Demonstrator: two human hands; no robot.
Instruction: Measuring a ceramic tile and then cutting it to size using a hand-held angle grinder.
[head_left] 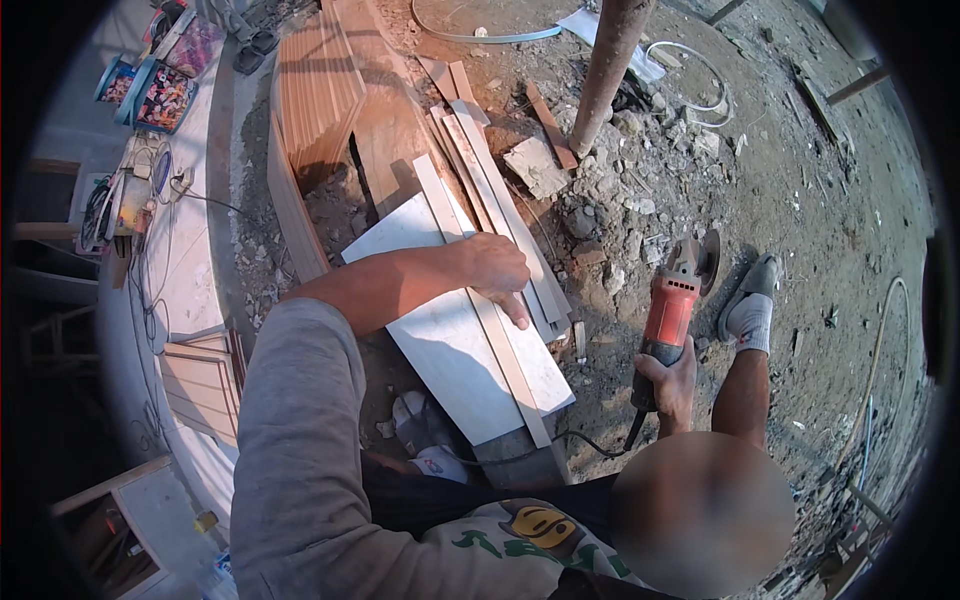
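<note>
A white tile [445,385] lies slanted in front of me, with a long narrow beige strip [505,365] laid lengthwise on it. My left hand [497,270] reaches across the tile, its fingers curled over the strip and one digit pointing down along it. At the right, my right hand [675,385] is wrapped around the rear of a red and black angle grinder [670,312]. The grinder's disc [711,262] points away from me, above the rubble and apart from the tile. A dark cord leads from its rear toward the tile's near end.
Cut strips [500,200] lie beyond the tile, with a stack of brown tiles [312,95] at the far left. A metal pole [608,75] stands in the rubble [625,210]. My shoe [750,290] is right of the grinder. Buckets [165,95] sit far left.
</note>
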